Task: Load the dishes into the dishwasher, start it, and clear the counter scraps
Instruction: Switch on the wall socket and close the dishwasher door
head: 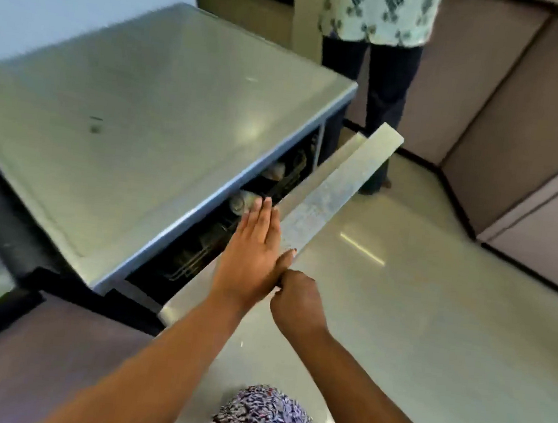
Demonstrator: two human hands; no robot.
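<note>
- The dishwasher door [327,195] stands ajar under the steel surface [135,127]; dishes [244,202] show in the gap.
- Its long top edge runs away rightward.
- Left hand [252,253], nearer, lies flat and open against it.
- Right hand [296,299] is curled at the door's near edge; whether it holds anything is unclear.

A second person [375,70] in a patterned shirt and dark trousers was seen standing on the pale glossy floor [434,296], near the brown cabinets [526,134].
</note>
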